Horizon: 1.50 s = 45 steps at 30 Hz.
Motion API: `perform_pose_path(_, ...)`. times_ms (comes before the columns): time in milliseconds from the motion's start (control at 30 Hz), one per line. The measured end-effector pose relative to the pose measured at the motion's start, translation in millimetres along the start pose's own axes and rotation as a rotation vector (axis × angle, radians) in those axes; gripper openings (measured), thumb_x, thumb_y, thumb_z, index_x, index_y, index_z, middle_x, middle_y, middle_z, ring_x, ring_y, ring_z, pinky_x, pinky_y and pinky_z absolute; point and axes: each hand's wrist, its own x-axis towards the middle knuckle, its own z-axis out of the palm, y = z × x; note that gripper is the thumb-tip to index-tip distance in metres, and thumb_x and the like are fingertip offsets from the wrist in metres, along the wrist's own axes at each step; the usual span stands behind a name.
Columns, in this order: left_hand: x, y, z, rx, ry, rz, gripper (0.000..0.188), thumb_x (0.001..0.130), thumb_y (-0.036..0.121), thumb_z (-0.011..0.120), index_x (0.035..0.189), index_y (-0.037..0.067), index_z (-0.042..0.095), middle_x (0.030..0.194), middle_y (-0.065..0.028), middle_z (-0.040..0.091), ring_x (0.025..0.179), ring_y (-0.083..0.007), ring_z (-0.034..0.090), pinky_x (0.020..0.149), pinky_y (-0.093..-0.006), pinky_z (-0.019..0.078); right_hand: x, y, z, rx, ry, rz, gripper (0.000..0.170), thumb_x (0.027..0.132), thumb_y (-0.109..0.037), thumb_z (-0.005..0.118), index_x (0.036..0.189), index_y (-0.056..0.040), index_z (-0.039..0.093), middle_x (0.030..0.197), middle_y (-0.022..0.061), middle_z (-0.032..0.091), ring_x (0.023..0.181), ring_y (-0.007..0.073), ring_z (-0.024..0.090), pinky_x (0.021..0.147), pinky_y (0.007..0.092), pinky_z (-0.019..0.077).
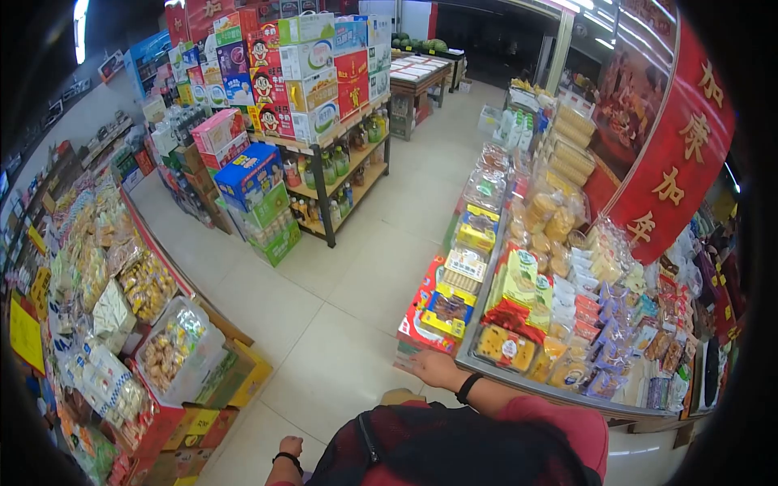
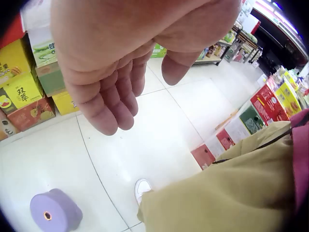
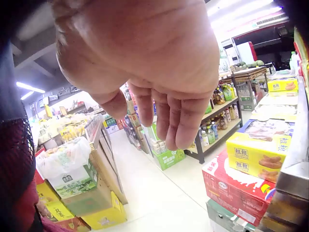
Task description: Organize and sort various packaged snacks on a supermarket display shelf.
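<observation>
Tons of packaged snacks [image 1: 527, 279] cover the metal-edged surface [image 1: 579, 398] on the right of this shop, beside a pale tiled floor [image 1: 308, 340] and under a big red banner [image 1: 685, 154]. The red box [image 3: 229, 191] sits just outside that surface's front-left corner, yellow packs [image 3: 251, 157] on top, long axis seemingly running along the left edge, away from the person. Right hand [image 1: 433, 370] hangs by its near end, fingers loosely straight and gripping nothing (can't tell if they're touching), while the left hand [image 1: 290, 446] dangles over the floor, fingers slack, also empty.
</observation>
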Motion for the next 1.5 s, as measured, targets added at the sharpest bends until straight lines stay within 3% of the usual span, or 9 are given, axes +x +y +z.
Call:
perform_pose_path(167,65.4,8.7,-25.3,0.417,-0.067,0.242,0.028,0.081,0.028,0.06,0.092,0.005,0.07,0.089,-0.0129,0.07,0.09,-0.0281,0.066,0.076,-0.0419,0.052,63.3,12.2,22.9,0.031,-0.029,0.103,0.042,0.089,-0.035,0.051,0.118,-0.0058,0.063,0.112,0.0193,0.064,0.102,0.0368,0.062,0.089,0.0457,0.0491)
perform_pose_path(233,93.4,45.9,-55.7,-0.198,-0.287,-0.257,0.04,0.082,0.034,0.058,0.109,0.007,0.069,0.103,-0.0148,0.069,0.097,-0.0282,0.066,0.084,-0.0402,0.0512,94.9,22.7,31.3,0.045,-0.017,0.13,0.043,0.089,-0.034,0.051,0.118,-0.0056,0.062,0.113,0.0198,0.064,0.102,0.037,0.062,0.089,0.046,0.049)
perform_pose_path(400,220.0,27.2,-69.0,-0.314,-0.152,-0.117,0.052,0.082,0.042,0.056,0.114,0.003,0.067,0.109,-0.0196,0.068,0.103,-0.0318,0.064,0.092,-0.0401,0.0478,200.4,34.9,27.4,0.039,-0.012,0.098,0.042,0.088,-0.034,0.051,0.117,-0.0051,0.062,0.114,0.0204,0.064,0.105,0.0364,0.061,0.091,0.0454,0.0481)
perform_pose_path(733,337.3,78.4,-273.6,-0.168,0.04,-0.13,0.045,0.079,0.036,0.058,0.103,0.0,0.07,0.106,-0.0212,0.068,0.104,-0.0365,0.063,0.091,-0.0426,0.0483,338.4,57.1,-81.0,0.168,0.151,0.166,0.041,0.089,-0.031,0.056,0.116,-0.0007,0.062,0.107,0.0206,0.066,0.098,0.0347,0.064,0.087,0.0405,0.0504)
perform_pose_path(1000,446.0,118.1,-346.7,0.404,-0.381,0.35,0.027,0.079,0.029,0.061,0.092,0.006,0.067,0.095,-0.0189,0.069,0.093,-0.0396,0.064,0.084,-0.0485,0.0495,346.6,101.3,-105.7,0.369,0.338,0.527,0.043,0.089,-0.034,0.057,0.115,-0.0007,0.064,0.103,0.0203,0.068,0.094,0.0323,0.066,0.083,0.0381,0.0516)
perform_pose_path(1233,668.2,173.1,-430.6,0.826,-0.417,0.717,0.024,0.084,0.019,0.056,0.104,0.009,0.063,0.091,-0.0162,0.069,0.091,-0.0362,0.066,0.079,-0.0481,0.0515,414.4,116.4,-123.6,0.354,0.509,0.764,0.045,0.089,-0.035,0.057,0.117,-0.0009,0.063,0.103,0.0193,0.068,0.095,0.0337,0.066,0.084,0.04,0.0511)
perform_pose_path(1267,688.2,196.6,-454.3,0.86,-0.355,0.749,0.025,0.086,0.021,0.051,0.104,0.009,0.064,0.093,-0.0164,0.069,0.091,-0.035,0.066,0.08,-0.0474,0.0516,428.2,114.9,-132.4,0.306,0.465,0.747,0.045,0.089,-0.035,0.056,0.118,-0.0013,0.062,0.103,0.0195,0.068,0.095,0.0341,0.066,0.084,0.0404,0.051)
perform_pose_path(1300,715.0,220.0,-472.8,0.729,-0.434,0.513,0.026,0.089,0.021,0.046,0.103,0.009,0.065,0.096,-0.0165,0.069,0.093,-0.0358,0.066,0.083,-0.0484,0.0512,441.7,116.5,-145.0,0.254,0.423,0.726,0.046,0.089,-0.036,0.056,0.12,-0.0018,0.061,0.104,0.0196,0.068,0.095,0.0345,0.066,0.084,0.0409,0.0508)
perform_pose_path(1500,854.4,342.7,-535.3,0.516,-0.166,0.627,0.039,0.091,0.033,0.049,0.115,0.007,0.066,0.119,-0.0226,0.062,0.11,-0.0394,0.058,0.096,-0.0471,0.0448,492.2,129.8,-176.7,0.337,0.514,0.808,0.041,0.089,-0.035,0.056,0.115,-0.0035,0.062,0.099,0.0199,0.068,0.091,0.034,0.065,0.08,0.0396,0.0501)
